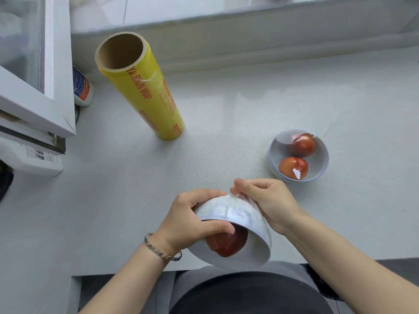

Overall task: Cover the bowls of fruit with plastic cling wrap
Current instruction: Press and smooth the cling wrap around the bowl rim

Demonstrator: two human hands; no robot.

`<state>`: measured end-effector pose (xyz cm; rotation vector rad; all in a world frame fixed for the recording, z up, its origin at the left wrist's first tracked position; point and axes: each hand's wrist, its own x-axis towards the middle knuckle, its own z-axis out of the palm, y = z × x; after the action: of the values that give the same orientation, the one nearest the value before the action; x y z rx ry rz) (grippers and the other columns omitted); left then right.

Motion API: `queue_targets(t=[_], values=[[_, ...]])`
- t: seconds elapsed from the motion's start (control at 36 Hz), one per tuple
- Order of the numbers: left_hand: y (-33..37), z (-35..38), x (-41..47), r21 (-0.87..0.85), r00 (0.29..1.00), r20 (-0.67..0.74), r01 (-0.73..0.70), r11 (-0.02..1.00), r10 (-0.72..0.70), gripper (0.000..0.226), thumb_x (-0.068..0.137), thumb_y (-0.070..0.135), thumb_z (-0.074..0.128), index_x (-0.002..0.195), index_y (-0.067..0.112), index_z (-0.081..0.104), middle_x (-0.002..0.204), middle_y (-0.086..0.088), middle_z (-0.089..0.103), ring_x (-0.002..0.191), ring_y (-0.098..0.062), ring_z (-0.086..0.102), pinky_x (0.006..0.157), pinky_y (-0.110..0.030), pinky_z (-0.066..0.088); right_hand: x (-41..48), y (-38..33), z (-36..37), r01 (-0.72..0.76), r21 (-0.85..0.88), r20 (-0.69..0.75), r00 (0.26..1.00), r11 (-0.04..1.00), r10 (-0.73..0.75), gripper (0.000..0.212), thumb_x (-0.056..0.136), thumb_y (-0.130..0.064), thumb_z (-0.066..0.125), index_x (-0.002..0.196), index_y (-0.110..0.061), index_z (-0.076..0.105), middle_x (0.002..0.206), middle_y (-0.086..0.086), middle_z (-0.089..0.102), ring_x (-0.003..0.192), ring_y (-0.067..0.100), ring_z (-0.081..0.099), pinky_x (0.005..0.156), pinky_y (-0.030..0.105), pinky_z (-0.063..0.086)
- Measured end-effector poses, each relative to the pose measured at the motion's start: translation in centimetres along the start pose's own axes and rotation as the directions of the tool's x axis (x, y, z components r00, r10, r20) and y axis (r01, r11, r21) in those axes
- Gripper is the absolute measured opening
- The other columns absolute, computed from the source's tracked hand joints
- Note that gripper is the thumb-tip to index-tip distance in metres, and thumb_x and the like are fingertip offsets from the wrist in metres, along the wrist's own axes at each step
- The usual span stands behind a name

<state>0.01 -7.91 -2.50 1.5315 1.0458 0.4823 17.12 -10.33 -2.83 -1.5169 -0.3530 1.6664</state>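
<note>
Plastic film (237,195) is stretched over the near bowl (247,220), which is held above the counter (226,109) at its front edge. The mouth is tipped toward the person, probably so the underside can be reached for tucking.

The left hand (188,220) grips the rim, thumb laid across the mouth and fingers curled round the outer wall. My read: it steadies the bowl and holds the sheet taut. The right hand (269,200) pinches a bunch of loose film at the bowl's base, fingertips together, likely drawing slack under to stick it down. One red fruit (226,243) shows inside; whether the thumb hides another I can't tell.

The far bowl (278,150) sits on the counter to the right, near the right hand. It holds a back fruit (303,145) and a front fruit (293,167). Glare patches over them suggest it's already wrapped and set aside as done.

The roll (147,94) stands on end at back left with its cardboard core open on top — out of the way but within reach.

Counts:
- two bowls
- three fruits visible (one plus two)
- one roll
- two hands
- one bracelet (158,248), on the left wrist
- one small bottle (82,89), by the window frame (59,87)
</note>
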Motion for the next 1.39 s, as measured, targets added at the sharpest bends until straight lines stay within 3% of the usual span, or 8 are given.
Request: queue_targets(t=[0.39, 0.53, 0.61, 0.69, 0.78, 1.0, 1.17, 1.39], values=[[-0.4, -0.2, -0.2, -0.004, 0.995, -0.08, -0.055, 0.998, 0.055, 0.053, 0.042, 0.074, 0.074, 0.086, 0.045, 0.069, 0.101, 0.013, 0.068, 0.088, 0.001, 0.063, 0.077, -0.011, 0.047, 0.2, -0.1, -1.2, -0.133, -0.19, -0.036, 0.991, 0.973, 0.129, 0.02, 0.068, -0.014, 0.079, 0.06, -0.007, 0.062, 0.05, 0.0, 0.06, 0.04, 0.005, 0.054, 0.042, 0.013, 0.043], [0.1, -0.8, -0.2, 0.055, 0.99, -0.128, -0.056, 0.997, 0.062, 0.058, 0.041, 0.074, 0.073, 0.088, 0.042, 0.065, 0.099, 0.021, 0.067, 0.088, 0.004, 0.062, 0.075, -0.008, 0.046, -0.5, -1.0, -2.7, 0.24, -0.322, -0.147, 0.943, 0.916, -0.299, 0.014, 0.073, -0.009, 0.075, 0.079, -0.021, 0.069, 0.077, -0.011, 0.07, 0.072, 0.001, 0.064, 0.063, 0.005, 0.046], [-0.1, -0.8, -0.1, 0.084, 0.987, -0.156, -0.032, 0.996, 0.045, 0.053, 0.039, 0.062, 0.077, 0.087, 0.042, 0.064, 0.093, 0.03, 0.066, 0.088, 0.007, 0.061, 0.075, -0.006, 0.044, -2.6, -1.8, -2.5, 0.539, -0.419, 0.099, 0.827, 0.73, -0.554, 0.01, 0.078, -0.027, 0.07, 0.088, -0.025, 0.07, 0.091, -0.016, 0.071, 0.091, -0.005, 0.063, 0.081, 0.008, 0.044], [-0.1, -0.7, -0.1, 0.071, 0.983, -0.178, -0.039, 0.997, 0.051, 0.058, 0.04, 0.076, 0.072, 0.088, 0.043, 0.063, 0.088, 0.021, 0.069, 0.088, 0.008, 0.061, 0.077, -0.006, 0.045, -3.7, -1.1, -1.8, 0.635, -0.568, 0.437, 0.771, 0.524, -0.462, 0.05, 0.07, -0.054, 0.066, 0.112, -0.027, 0.065, 0.119, -0.021, 0.06, 0.114, -0.008, 0.051, 0.097, 0.007, 0.034], [0.3, -0.6, -0.1, 0.074, 0.984, -0.173, -0.038, 0.997, 0.05, 0.059, 0.038, 0.071, 0.075, 0.088, 0.042, 0.063, 0.09, 0.017, 0.068, 0.088, 0.009, 0.061, 0.077, -0.006, 0.044, -3.1, -0.7, -1.4, 0.595, -0.64, 0.48, 0.804, 0.486, -0.351, 0.069, 0.064, -0.054, 0.072, 0.126, -0.029, 0.053, 0.126, -0.025, 0.05, 0.12, -0.015, 0.04, 0.099, 0.003, 0.027], [0.2, -0.4, -0.2, 0.05, 0.981, -0.195, -0.007, 0.999, 0.016, 0.067, 0.033, 0.065, 0.078, 0.093, 0.039, 0.062, 0.092, 0.016, 0.068, 0.09, 0.006, 0.062, 0.079, -0.01, 0.047, -1.9, -1.7, -0.9, 0.405, -0.613, 0.43, 0.891, 0.679, -0.143, 0.067, 0.057, -0.031, 0.087, 0.115, -0.038, 0.055, 0.112, -0.023, 0.061, 0.106, -0.01, 0.055, 0.094, 0.014, 0.044], [0.1, 0.0, -0.5, 0.035, 0.981, -0.19, 0.05, 0.998, -0.042, 0.065, 0.037, 0.055, 0.076, 0.098, 0.041, 0.058, 0.093, 0.017, 0.067, 0.091, 0.008, 0.061, 0.08, -0.007, 0.045, -1.0, -2.0, -2.0, 0.315, -0.585, 0.498, 0.867, 0.747, 0.024, 0.062, 0.054, -0.051, 0.074, 0.111, -0.044, 0.052, 0.119, -0.023, 0.058, 0.112, -0.008, 0.053, 0.101, 0.02, 0.042], [-0.1, -0.3, -0.1, 0.037, 0.977, -0.207, 0.067, 0.997, -0.058, 0.083, 0.033, 0.082, 0.07, 0.105, 0.041, 0.056, 0.102, 0.014, 0.067, 0.098, 0.004, 0.062, 0.088, -0.013, 0.047, -2.4, -1.7, -1.0, 0.715, -0.483, 0.657, 0.678, 0.506, -0.331, 0.059, 0.086, -0.061, 0.038, 0.125, -0.02, 0.057, 0.132, -0.011, 0.054, 0.129, 0.0, 0.041, 0.107, 0.018, 0.031]])
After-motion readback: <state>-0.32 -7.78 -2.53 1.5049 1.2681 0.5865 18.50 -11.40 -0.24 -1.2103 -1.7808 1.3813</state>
